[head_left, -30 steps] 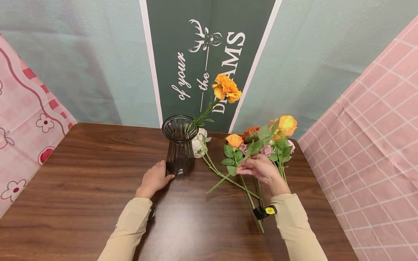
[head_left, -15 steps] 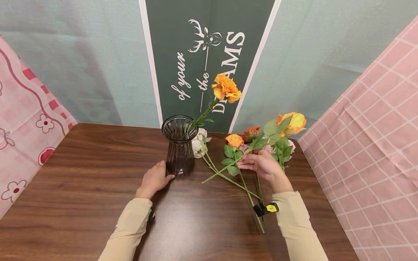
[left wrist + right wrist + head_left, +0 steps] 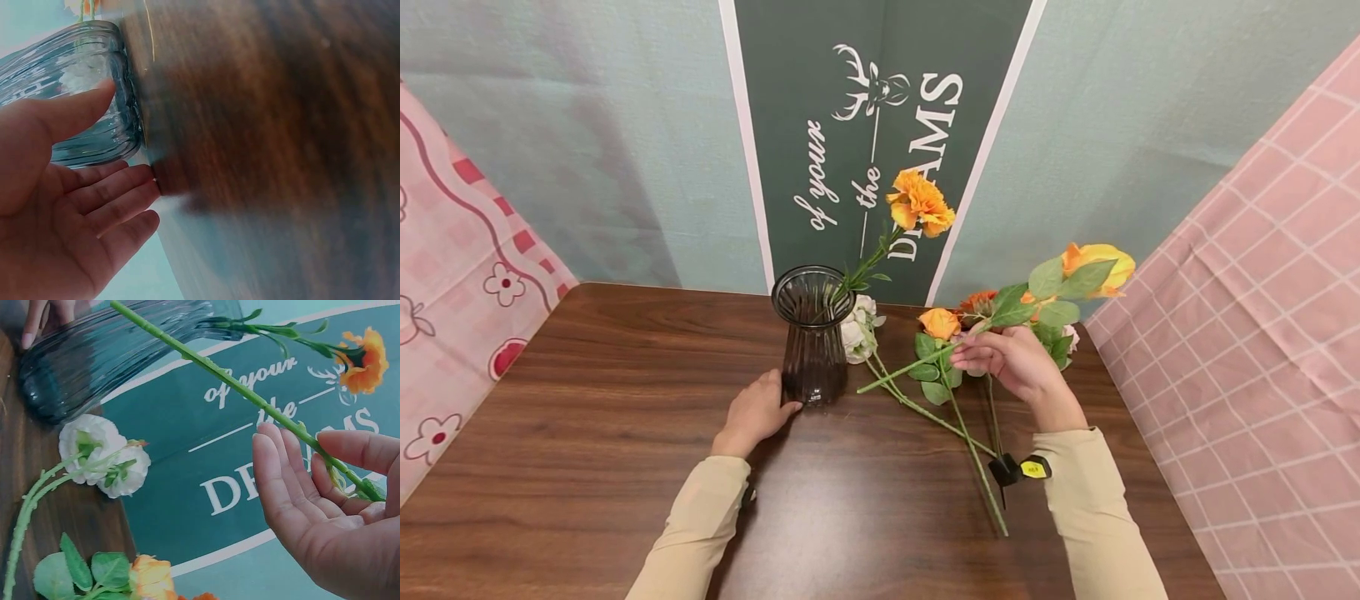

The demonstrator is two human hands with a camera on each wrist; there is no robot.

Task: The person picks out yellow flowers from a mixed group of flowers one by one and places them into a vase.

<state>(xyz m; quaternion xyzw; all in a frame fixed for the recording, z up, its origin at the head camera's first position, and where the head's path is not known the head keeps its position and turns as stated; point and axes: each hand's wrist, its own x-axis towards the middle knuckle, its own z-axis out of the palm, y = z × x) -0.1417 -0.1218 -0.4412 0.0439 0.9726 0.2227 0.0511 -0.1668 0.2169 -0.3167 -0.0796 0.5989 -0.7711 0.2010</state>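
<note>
A dark see-through glass vase stands upright on the table, with an orange carnation leaning right out of its mouth. Low beside the vase's left side is my left hand, its fingers fairly straight and its thumb along the glass. My right hand pinches the green stem of a yellow-orange rose between thumb and fingers. This rose is raised above the other flowers, its bloom to the upper right and its bare stem end pointing left toward the vase.
White flowers lie just right of the vase, their stems running toward the front right. An orange rose, a red-orange flower and others lie beneath the right hand. Fabric backdrops border the table.
My right hand has lifted slightly and shifted right with the rose, its bloom rising to the upper right and its stem end rising. The left hand and vase have stayed put.
</note>
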